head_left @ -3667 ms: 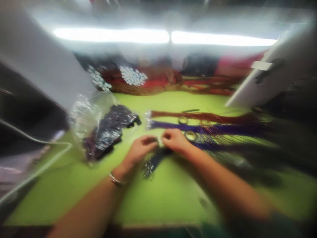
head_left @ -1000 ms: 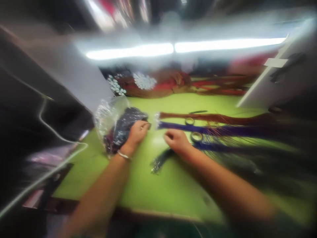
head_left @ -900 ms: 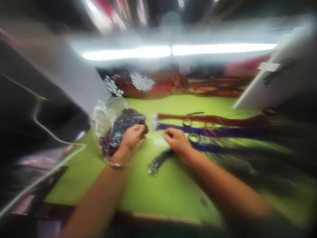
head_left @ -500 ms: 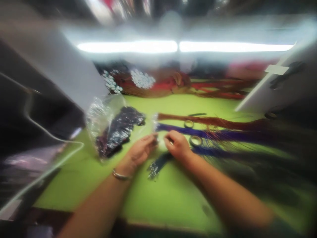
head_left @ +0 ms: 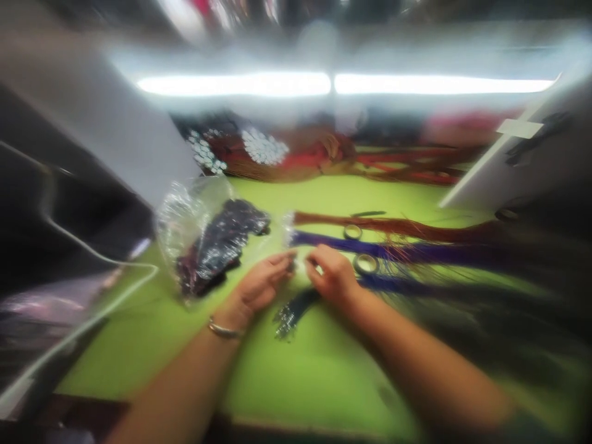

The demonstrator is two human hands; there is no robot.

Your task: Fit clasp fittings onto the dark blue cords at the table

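My left hand (head_left: 261, 282), with a bracelet at the wrist, is closed in a pinch; a small dark thing shows at its fingertips, too blurred to name. Just to its right, my right hand (head_left: 329, 271) is curled with thumb and forefinger together; what it holds is too small to tell. The two hands are slightly apart. Below them a bundle of dark wires (head_left: 303, 302) with silvery tips lies on the green table (head_left: 296, 382). Beyond the hands lie a blue wire bundle (head_left: 333, 240) and a brown one (head_left: 337, 219). A tape roll (head_left: 366, 264) sits beside my right hand.
A clear plastic bag (head_left: 178, 209) with dark shiny packets (head_left: 226, 240) stands left of the hands. Another tape roll (head_left: 352, 232) lies between the bundles. Red and brown wire bundles (head_left: 305, 154) run along the back. A white cable (head_left: 115, 259) crosses the left side.
Both hands stay in nearly the same place, with only slight finger movement. The view has shifted a little.
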